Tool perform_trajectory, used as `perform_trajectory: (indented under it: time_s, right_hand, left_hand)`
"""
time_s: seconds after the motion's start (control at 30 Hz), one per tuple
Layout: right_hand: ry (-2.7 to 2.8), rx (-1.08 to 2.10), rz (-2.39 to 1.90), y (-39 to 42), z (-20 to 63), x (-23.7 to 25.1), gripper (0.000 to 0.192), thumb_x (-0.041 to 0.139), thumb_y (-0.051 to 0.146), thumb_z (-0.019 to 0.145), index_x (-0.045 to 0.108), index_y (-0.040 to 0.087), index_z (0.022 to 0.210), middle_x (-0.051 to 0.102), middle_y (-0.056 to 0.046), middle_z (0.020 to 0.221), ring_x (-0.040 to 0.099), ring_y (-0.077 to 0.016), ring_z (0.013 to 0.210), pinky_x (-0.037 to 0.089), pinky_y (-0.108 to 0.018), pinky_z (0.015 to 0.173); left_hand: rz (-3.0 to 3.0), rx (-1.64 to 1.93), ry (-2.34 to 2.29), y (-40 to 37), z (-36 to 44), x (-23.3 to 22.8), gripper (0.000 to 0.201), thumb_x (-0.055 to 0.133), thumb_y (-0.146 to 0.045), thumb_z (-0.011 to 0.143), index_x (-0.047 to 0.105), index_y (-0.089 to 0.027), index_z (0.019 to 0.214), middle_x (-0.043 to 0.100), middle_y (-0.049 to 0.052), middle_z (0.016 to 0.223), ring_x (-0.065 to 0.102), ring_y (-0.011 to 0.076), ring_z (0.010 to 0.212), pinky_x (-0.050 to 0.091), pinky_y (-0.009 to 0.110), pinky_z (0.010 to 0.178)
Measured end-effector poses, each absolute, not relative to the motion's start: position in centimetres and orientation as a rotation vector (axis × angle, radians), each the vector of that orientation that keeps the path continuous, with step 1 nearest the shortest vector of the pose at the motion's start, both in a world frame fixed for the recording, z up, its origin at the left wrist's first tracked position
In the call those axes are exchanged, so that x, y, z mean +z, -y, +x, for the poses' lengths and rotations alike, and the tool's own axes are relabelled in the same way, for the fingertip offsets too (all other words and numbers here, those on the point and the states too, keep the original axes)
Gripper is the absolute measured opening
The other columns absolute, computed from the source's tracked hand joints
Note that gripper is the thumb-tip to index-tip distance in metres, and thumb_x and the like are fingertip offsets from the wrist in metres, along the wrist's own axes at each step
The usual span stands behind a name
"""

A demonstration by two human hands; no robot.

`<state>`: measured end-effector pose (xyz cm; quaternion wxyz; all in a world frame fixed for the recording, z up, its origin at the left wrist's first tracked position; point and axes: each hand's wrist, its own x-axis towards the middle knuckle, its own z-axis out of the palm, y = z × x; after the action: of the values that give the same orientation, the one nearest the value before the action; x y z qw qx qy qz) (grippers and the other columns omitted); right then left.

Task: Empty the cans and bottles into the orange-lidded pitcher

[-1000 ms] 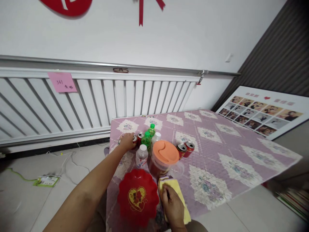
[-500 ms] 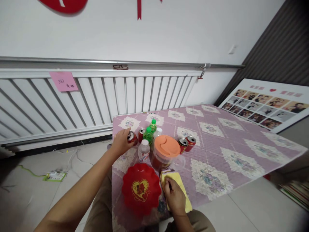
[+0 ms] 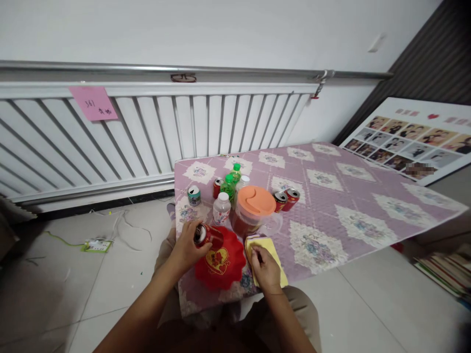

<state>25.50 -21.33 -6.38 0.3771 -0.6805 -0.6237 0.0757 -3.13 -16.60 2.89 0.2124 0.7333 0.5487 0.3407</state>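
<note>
My left hand (image 3: 186,247) grips a red drink can (image 3: 208,235), tilted on its side over the left rim of a red scalloped plate (image 3: 224,262) with a gold heart. My right hand (image 3: 265,268) presses on a yellow cloth (image 3: 262,246) lying just right of the plate, near the table's front edge. Behind the plate stands a pitcher with an orange lid (image 3: 254,201) holding dark liquid.
On the purple quilted tablecloth (image 3: 331,206) stand a teal can (image 3: 194,194), a red can (image 3: 218,187), two green bottles (image 3: 230,182), a white bottle (image 3: 221,207) and two red cans (image 3: 286,198). A white radiator (image 3: 147,132) runs behind. A photo board (image 3: 408,139) leans at right.
My left hand has lifted a red can from the back left group and carried it toward me, over the red plate. A teal can now stands uncovered there. The view tilted down.
</note>
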Motion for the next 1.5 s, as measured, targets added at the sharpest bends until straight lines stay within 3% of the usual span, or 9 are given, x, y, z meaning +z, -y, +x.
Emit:
perform_trajectory:
  time_s: [0.1,0.2,0.27,0.43,0.63,0.77,1.07,1.3,1.5]
  right_hand:
    - [1.656,0.181,-1.674,21.8,24.9,-5.1,0.032,0.047,0.037,0.093,0.073,0.019,0.096,0.076,-0.012,0.092,0.070,-0.0250,0.089,0.055,-0.040,0.086]
    - [1.729,0.185,-1.594,22.5,22.7,-4.1,0.029,0.054,0.037,0.093,0.071,0.020,0.110,0.074,-0.012,0.100,0.068,-0.0267,0.096,0.054,-0.044,0.091]
    - [1.771,0.198,-1.534,22.8,20.4,-3.8,0.040,0.060,0.038,0.090,0.065,0.020,0.125,0.071,-0.014,0.116,0.065,-0.0289,0.109,0.052,-0.047,0.097]
    - [1.762,0.273,-1.439,22.8,15.1,-4.3,0.068,0.066,0.026,0.084,0.046,0.022,0.148,0.063,-0.016,0.130,0.059,-0.0332,0.119,0.049,-0.054,0.102]
    - [1.650,0.393,-1.449,21.3,13.3,-5.4,0.067,0.061,0.020,0.082,0.046,0.016,0.148,0.062,-0.019,0.132,0.057,-0.0348,0.124,0.045,-0.060,0.106]
    - [1.631,0.539,-1.433,20.4,13.6,-5.6,0.068,0.061,0.017,0.080,0.047,0.016,0.146,0.059,-0.020,0.140,0.054,-0.0337,0.132,0.044,-0.058,0.110]
    - [1.757,0.875,-1.332,18.8,16.9,-3.3,0.076,0.071,0.021,0.073,0.050,0.021,0.146,0.059,-0.014,0.147,0.056,-0.0292,0.135,0.044,-0.050,0.113]
    - [1.830,1.007,-1.263,17.9,18.1,-2.1,0.081,0.066,0.017,0.073,0.045,0.021,0.152,0.050,-0.012,0.155,0.048,-0.0264,0.143,0.037,-0.048,0.119]
    - [1.808,1.055,-1.283,18.2,18.1,-2.2,0.085,0.062,0.017,0.077,0.036,0.022,0.157,0.049,-0.012,0.156,0.050,-0.0246,0.141,0.040,-0.047,0.117]
  left_hand:
    - [2.015,0.867,-1.543,17.6,-2.5,2.5,0.064,0.073,-0.023,0.074,0.048,-0.021,0.133,0.056,0.012,0.138,0.056,0.0283,0.130,0.046,0.043,0.112]
    - [2.005,0.774,-1.572,18.2,-1.8,2.6,0.065,0.073,-0.024,0.075,0.047,-0.021,0.134,0.058,0.012,0.135,0.057,0.0283,0.129,0.045,0.042,0.112]
    - [1.999,0.698,-1.621,18.3,-1.2,2.9,0.064,0.074,-0.027,0.076,0.047,-0.022,0.134,0.059,0.012,0.133,0.058,0.0285,0.127,0.046,0.041,0.110]
    - [2.000,0.557,-1.715,18.2,0.0,3.0,0.060,0.077,-0.036,0.076,0.050,-0.026,0.128,0.060,0.009,0.125,0.060,0.0288,0.119,0.047,0.041,0.104]
    - [1.970,0.521,-1.701,18.2,0.1,2.9,0.051,0.075,-0.040,0.078,0.054,-0.021,0.120,0.060,0.011,0.120,0.062,0.0291,0.113,0.049,0.040,0.098]
    - [1.911,0.566,-1.637,18.4,-0.6,2.9,0.050,0.076,-0.036,0.077,0.055,-0.023,0.121,0.061,0.011,0.121,0.061,0.0294,0.117,0.049,0.041,0.100]
    - [1.890,0.688,-1.327,17.6,-3.5,0.7,0.074,0.082,-0.017,0.065,0.057,-0.022,0.134,0.063,0.012,0.135,0.058,0.0312,0.127,0.044,0.048,0.113]
    - [1.888,0.734,-1.214,16.7,-2.9,-0.4,0.092,0.085,-0.023,0.066,0.045,-0.024,0.149,0.051,0.013,0.153,0.046,0.0345,0.142,0.034,0.052,0.122]
    - [1.867,0.752,-1.182,16.6,-1.9,-1.3,0.084,0.081,-0.022,0.071,0.046,-0.024,0.147,0.052,0.012,0.151,0.047,0.0302,0.141,0.034,0.050,0.122]
